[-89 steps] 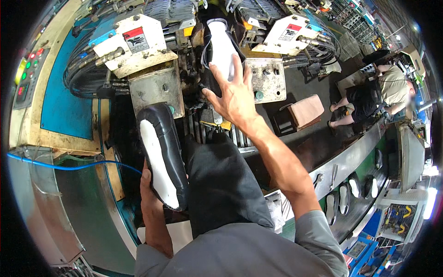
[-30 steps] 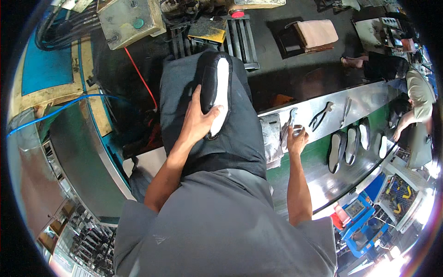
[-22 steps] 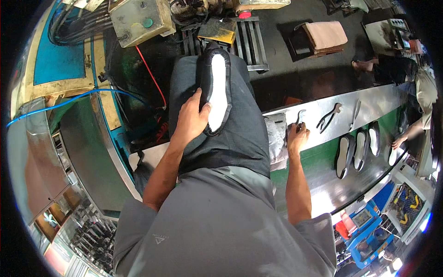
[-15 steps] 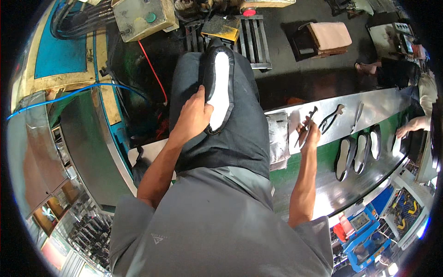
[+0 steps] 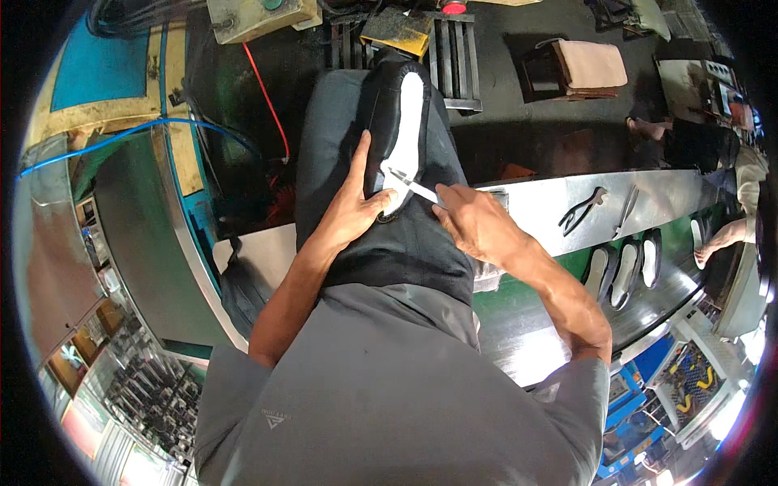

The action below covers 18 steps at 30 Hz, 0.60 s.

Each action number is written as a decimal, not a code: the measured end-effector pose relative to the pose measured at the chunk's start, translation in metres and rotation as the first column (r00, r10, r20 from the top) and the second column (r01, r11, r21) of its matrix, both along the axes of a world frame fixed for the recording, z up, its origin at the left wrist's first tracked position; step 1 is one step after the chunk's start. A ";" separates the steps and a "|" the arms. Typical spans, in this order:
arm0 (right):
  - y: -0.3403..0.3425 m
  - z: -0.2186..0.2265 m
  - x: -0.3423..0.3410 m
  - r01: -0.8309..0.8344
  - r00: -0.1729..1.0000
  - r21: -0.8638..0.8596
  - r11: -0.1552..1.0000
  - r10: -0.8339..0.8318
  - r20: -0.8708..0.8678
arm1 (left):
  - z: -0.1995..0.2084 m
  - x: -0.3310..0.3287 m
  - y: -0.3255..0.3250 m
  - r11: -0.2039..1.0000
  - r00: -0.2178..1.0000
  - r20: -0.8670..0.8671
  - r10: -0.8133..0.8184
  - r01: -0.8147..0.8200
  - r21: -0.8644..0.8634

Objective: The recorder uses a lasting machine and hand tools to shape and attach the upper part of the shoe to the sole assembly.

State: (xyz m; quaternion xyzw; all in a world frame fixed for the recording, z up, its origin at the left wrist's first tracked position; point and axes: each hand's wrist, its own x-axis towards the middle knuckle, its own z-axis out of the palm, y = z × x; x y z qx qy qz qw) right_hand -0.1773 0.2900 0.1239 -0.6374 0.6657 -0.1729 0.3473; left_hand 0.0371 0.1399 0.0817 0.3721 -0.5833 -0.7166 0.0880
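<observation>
A glossy black shoe with a long white underside (image 5: 411, 113) lies along the dark-trousered thigh (image 5: 328, 113), its white face up and its near end toward the person. At that end the left hand (image 5: 347, 217) grasps it, thumb on the white face and index finger stretched along the shoe's left side. Just right of the shoe, the right hand (image 5: 478, 223) is closed round a slim, bright metal hand tool (image 5: 421, 191), whose forked tip is at the lower part of the white face; whether it pinches or only presses cannot be told.

Half a second ago this tool was over the table, well right of the shoe; now it has come across to it, while the left hand has stayed in place. Both hands therefore meet at one shoe, and the work seems to have passed from fetching the tool to using it on the underside.

Farther right of the shoe, the shiny metal table (image 5: 539, 220) bears dark-handled pincers (image 5: 580, 212) and a slender silver tool (image 5: 625, 212). Beyond these, three black shoes with pale undersides (image 5: 624, 275) stand side by side. Farthest right of the shoe, a co-worker's hand (image 5: 721, 241) touches another pale-bottomed shoe (image 5: 698, 237).
</observation>
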 end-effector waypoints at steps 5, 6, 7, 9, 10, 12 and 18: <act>-0.015 0.001 0.007 -0.100 0.944 -0.216 0.971 0.024 -0.329 | -0.002 0.003 0.000 0.997 1.000 0.021 -0.004 0.005 -0.078; -0.013 -0.001 0.002 -0.088 0.960 -0.144 0.986 0.045 -0.278 | -0.001 0.003 -0.002 0.997 0.999 0.042 -0.002 0.005 -0.074; -0.012 -0.002 -0.001 -0.078 0.972 -0.071 0.994 0.060 -0.225 | -0.003 0.003 -0.003 0.997 0.999 0.042 -0.001 0.004 -0.075; -0.009 -0.005 -0.004 -0.050 0.982 -0.011 0.999 0.047 -0.182 | -0.012 0.003 -0.003 0.996 0.998 0.043 -0.043 0.046 -0.074; -0.008 -0.008 -0.003 -0.023 0.990 0.048 0.999 0.030 -0.139 | -0.020 0.006 -0.003 0.991 0.998 0.033 -0.054 0.057 -0.121; -0.005 -0.014 -0.002 0.004 0.994 0.050 0.999 0.002 -0.109 | -0.027 0.009 -0.010 0.984 0.994 -0.096 0.048 -0.030 0.175; -0.005 -0.019 -0.020 0.005 0.999 -0.125 0.992 -0.011 -0.045 | -0.029 -0.003 -0.008 0.979 0.992 0.111 0.051 -0.028 -0.200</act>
